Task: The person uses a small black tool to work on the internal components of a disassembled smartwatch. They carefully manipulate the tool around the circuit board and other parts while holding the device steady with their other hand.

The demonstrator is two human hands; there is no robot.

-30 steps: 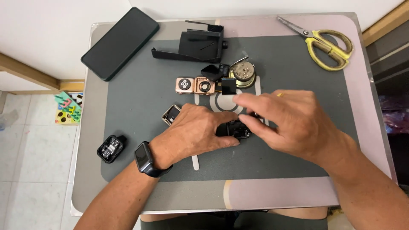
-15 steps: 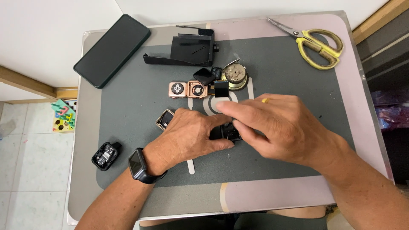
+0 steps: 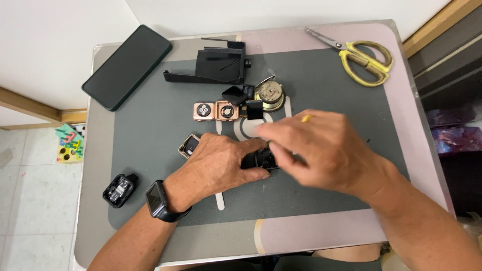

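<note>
The left hand (image 3: 221,163) pinched a small black watch body (image 3: 261,159) against the grey mat (image 3: 150,130) on the desk (image 3: 301,236). The right hand (image 3: 321,150) hovered over it, fingers curled and blurred; its grip could not be told. Two rose-gold watch cases (image 3: 215,111) lay just beyond both hands, yellow scissors (image 3: 361,57) farther off beyond the right hand.

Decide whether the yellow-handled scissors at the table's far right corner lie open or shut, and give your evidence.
Shut. The yellow-handled scissors lie flat with both blades together in one point and the two handle loops side by side.
</note>
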